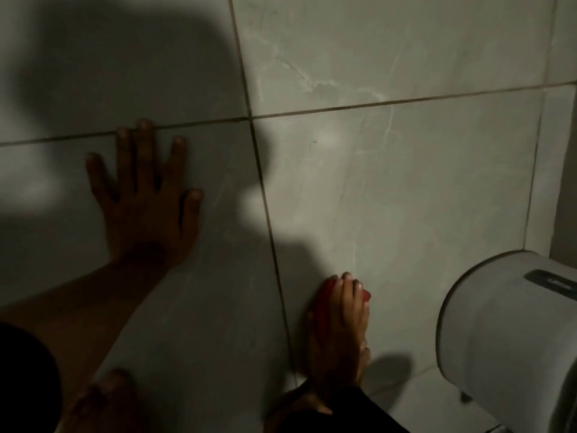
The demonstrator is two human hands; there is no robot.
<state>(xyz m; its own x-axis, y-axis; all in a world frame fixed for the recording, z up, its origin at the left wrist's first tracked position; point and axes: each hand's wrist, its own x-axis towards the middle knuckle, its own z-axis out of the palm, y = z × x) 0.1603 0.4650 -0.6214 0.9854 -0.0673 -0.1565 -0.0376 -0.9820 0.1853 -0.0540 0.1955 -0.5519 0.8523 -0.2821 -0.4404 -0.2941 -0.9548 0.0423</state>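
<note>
Dark clothing [25,379] fills the lower left corner. Beyond it spreads the tiled wall [406,182], with a white cistern [505,332] at right. The left hand [146,214] lies flat with spread fingers, holding nothing. The right hand [340,332] is nearer the cistern. Its fingers [348,295] wrap a red pad [323,300] and press it to the tile, pointing up the wall.

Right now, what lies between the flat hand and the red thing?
Between left hand and red thing: bare grey tile, crossed by one dark grout line; head view.
</note>
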